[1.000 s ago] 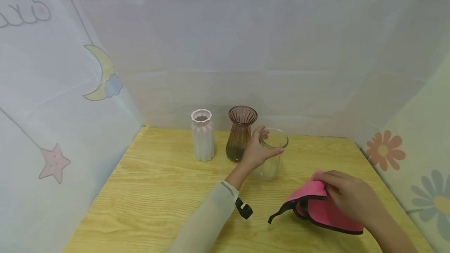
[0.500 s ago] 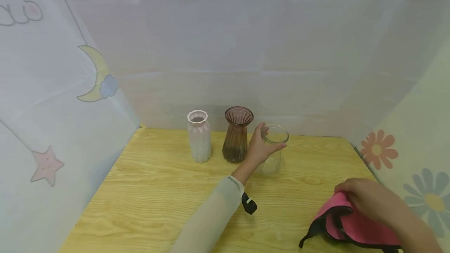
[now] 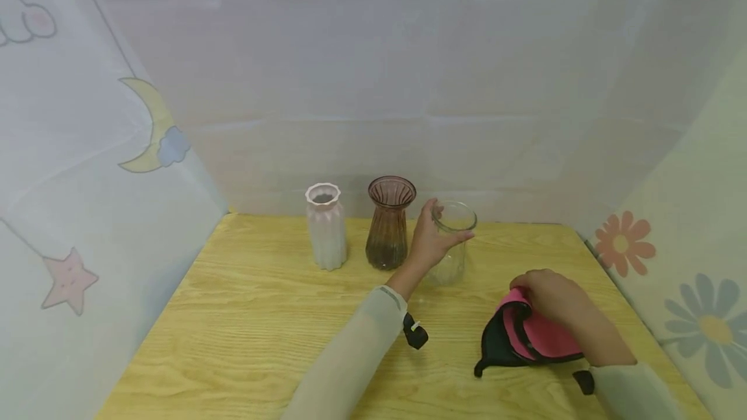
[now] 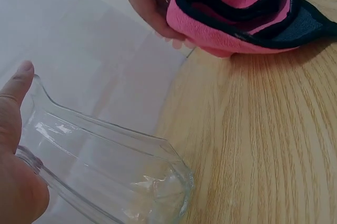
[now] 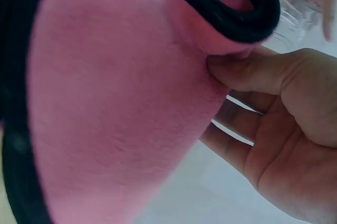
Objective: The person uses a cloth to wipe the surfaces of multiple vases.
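Observation:
In the head view my left hand point(image 3: 428, 242) holds a clear glass vase point(image 3: 450, 268) near its flared rim, thumb on one side and fingers on the other. The left wrist view shows the vase point(image 4: 105, 155) tapering from the rim, its base over the tabletop. My right hand point(image 3: 563, 303) pinches a pink cloth point(image 3: 548, 336) with black edging, to the right of the vase and nearer to me. In the right wrist view the thumb presses the cloth point(image 5: 116, 92) against the fingers. The cloth hangs folded, a dark grey side turned out at one corner.
A brown ribbed glass vase point(image 3: 388, 232) stands just left of my left hand. Further left is a pinkish-white fluted vase point(image 3: 327, 232). Both stand toward the back of the wood-grain table point(image 3: 251, 329), before a pale hanging sheet point(image 3: 350, 83).
The right hand carried the cloth right and toward me, then back left and farther away. The clear vase has shifted slightly right and back in my left hand. The other two vases stayed put.

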Demonstrator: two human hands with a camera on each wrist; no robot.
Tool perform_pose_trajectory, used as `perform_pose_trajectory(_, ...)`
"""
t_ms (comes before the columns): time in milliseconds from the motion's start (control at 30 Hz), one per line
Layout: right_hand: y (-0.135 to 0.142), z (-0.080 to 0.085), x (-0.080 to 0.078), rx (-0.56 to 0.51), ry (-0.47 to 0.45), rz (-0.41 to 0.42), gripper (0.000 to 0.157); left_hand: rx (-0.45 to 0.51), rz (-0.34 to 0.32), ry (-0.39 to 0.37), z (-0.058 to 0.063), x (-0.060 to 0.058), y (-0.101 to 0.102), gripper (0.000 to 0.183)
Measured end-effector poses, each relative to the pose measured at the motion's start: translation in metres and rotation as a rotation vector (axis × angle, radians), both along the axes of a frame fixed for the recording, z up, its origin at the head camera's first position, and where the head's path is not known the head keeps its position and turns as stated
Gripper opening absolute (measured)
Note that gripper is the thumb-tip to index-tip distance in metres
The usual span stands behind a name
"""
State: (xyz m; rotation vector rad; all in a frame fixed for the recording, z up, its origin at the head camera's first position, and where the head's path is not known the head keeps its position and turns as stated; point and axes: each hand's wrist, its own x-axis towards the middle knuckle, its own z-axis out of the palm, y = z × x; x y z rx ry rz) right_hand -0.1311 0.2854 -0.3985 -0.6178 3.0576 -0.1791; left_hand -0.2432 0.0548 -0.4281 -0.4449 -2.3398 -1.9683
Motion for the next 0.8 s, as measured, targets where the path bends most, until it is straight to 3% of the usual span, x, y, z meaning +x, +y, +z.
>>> perform_pose_trajectory(333, 0.001, -0.026, -0.025, 0.036, -0.062, -0.072, 0.026, 0.021, 0.009, -0.016, 0.000, -0.004, 0.003, 0.106)
perform_pose_trajectory(500, -0.006, -0.032, -0.031, 0.019, -0.091, -0.081, 0.025, 0.007, 0.004, -0.020, 0.000, -0.003, -0.001, 0.108)
perform_pose_trajectory(667, -0.014, -0.029, -0.029, 0.018, -0.052, -0.094, 0.022, -0.057, 0.007, -0.003, 0.002, 0.006, -0.005, 0.104)
perform_pose_trajectory(800, -0.028, -0.024, -0.025, -0.051, 0.000, -0.129, 0.026, -0.139, 0.017, 0.030, 0.004, 0.018, -0.011, 0.097)
